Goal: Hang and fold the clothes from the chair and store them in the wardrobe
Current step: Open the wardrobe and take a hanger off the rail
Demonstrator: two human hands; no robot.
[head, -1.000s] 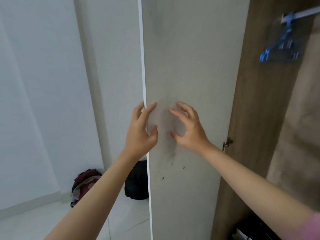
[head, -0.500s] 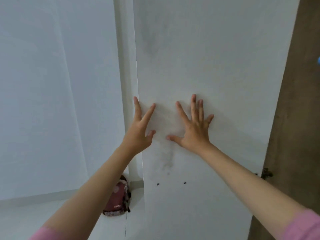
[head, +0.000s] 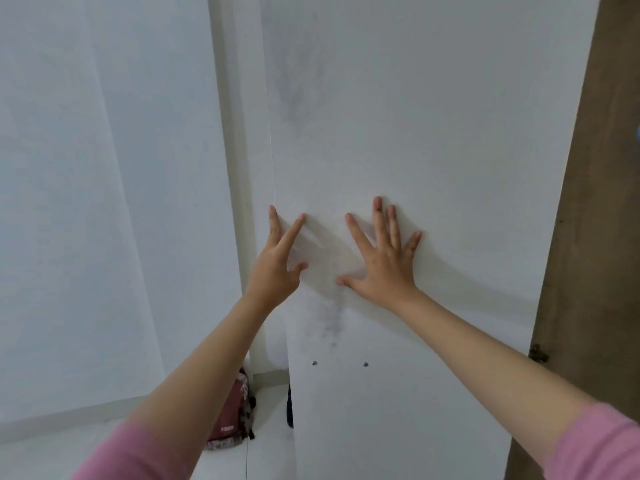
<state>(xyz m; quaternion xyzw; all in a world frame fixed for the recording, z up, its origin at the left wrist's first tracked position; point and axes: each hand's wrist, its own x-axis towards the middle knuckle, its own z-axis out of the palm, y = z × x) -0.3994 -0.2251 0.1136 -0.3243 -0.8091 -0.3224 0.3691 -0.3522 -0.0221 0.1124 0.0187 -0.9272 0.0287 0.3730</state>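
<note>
Two flat, spread hands, left hand (head: 275, 271) and right hand (head: 386, 268), press the white, smudged, seemingly ajar wardrobe door (head: 433, 133).

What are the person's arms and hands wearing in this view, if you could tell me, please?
Both arms wear pink sleeves, the left sleeve and the right sleeve, each pushed up so that the forearm is bare. The left hand and right hand are bare: no gloves, rings, watch or bracelets show.
</note>
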